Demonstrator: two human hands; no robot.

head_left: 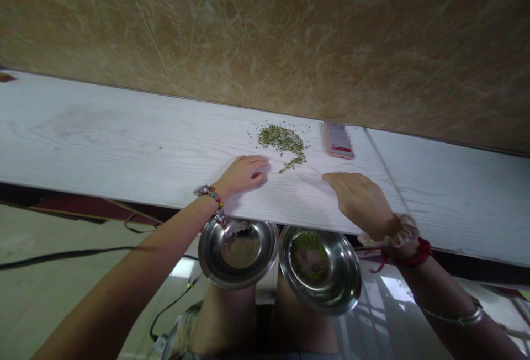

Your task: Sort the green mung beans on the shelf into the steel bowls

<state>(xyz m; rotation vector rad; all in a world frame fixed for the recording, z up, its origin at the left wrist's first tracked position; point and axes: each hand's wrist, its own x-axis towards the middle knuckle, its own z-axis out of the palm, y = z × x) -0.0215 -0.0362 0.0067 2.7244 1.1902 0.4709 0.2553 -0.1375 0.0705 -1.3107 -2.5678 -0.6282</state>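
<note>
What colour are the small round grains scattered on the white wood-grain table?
The small round grains are mostly green, showing best in the head view.

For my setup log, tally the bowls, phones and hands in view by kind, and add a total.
Bowls: 2
Phone: 1
Hands: 2
Total: 5

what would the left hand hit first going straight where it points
The left hand would likely meet the loose green beans first, though its height above the white tabletop is hard to judge.
</note>
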